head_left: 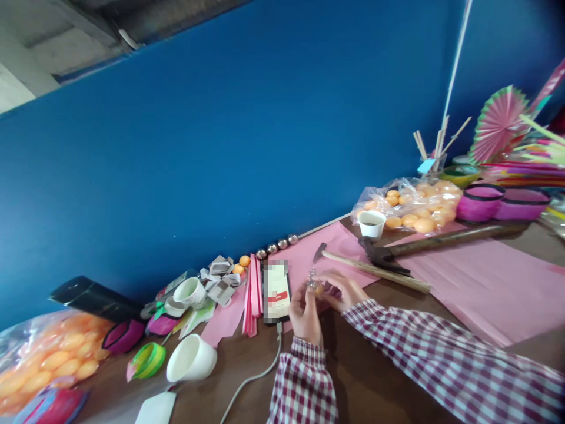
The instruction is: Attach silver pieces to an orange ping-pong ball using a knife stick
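Note:
My left hand is closed, with thumb and fingers pinching a small shiny silvery piece. A yellowish-orange bit shows at its lower side; its exact kind is too small to make out. From the right, my right hand meets it, its fingertips closed at the same piece. Just left of my hands lies a phone with its screen lit and a white cable plugged in. Beyond my right hand a small hammer rests on pink paper.
A larger hammer lies at the right on more pink paper. Several silver balls line the blue wall. Orange balls fill bags at the right and left. White cups stand on the brown table.

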`<action>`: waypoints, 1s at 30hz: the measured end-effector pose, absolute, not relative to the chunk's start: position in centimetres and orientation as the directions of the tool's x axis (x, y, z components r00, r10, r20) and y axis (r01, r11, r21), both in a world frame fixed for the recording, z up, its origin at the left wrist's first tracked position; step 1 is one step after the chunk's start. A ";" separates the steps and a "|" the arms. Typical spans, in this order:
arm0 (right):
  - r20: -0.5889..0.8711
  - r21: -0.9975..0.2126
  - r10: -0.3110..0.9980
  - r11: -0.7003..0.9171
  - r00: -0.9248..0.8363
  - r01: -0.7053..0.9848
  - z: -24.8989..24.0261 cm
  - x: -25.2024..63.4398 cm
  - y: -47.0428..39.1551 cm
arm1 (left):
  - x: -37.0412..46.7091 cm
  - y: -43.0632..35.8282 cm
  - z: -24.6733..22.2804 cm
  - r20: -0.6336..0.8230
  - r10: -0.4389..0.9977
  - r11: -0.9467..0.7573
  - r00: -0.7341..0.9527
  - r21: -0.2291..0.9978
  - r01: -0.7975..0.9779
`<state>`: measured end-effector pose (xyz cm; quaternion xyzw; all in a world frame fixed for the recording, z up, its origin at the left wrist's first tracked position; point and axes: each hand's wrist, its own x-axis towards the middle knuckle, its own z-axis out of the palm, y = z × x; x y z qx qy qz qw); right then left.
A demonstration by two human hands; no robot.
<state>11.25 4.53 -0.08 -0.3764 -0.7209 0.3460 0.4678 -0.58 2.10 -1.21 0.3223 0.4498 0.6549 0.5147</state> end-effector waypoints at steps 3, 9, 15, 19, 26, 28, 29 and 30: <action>0.426 -0.843 0.870 0.481 -0.248 0.240 0.2 11.2 4.3 | -0.5 2.0 -0.6 -0.053 0.970 -0.056 -0.238 0.902 -0.428; 0.429 -0.800 0.863 0.500 -0.267 0.331 0.6 11.5 4.4 | -0.2 1.5 0.7 -0.049 0.993 -0.014 -0.105 0.850 -0.527; 0.536 -0.307 0.763 0.575 -0.361 0.758 2.6 15.1 5.1 | -0.4 1.3 0.8 -0.103 0.978 -0.018 -0.181 0.823 -0.567; 0.401 -0.037 0.880 0.293 -0.254 0.955 2.5 16.9 5.9 | -0.6 1.5 0.5 -0.083 0.970 -0.065 -0.226 0.813 -0.579; 0.402 0.085 0.881 0.234 -0.249 0.968 0.7 16.7 7.0 | -0.7 1.7 0.3 -0.087 0.970 -0.069 -0.226 0.797 -0.600; 0.432 0.108 0.861 0.246 -0.268 0.963 0.5 16.6 7.1 | -0.7 1.7 0.4 -0.090 0.971 -0.062 -0.223 0.802 -0.594; 0.448 0.122 0.850 0.250 -0.278 0.961 0.5 16.6 7.1 | -0.7 1.7 0.5 -0.095 0.970 -0.059 -0.225 0.803 -0.593; 0.467 0.134 0.839 0.246 -0.280 0.960 0.5 16.6 7.1 | -0.7 1.7 0.6 -0.102 0.968 -0.057 -0.230 0.803 -0.594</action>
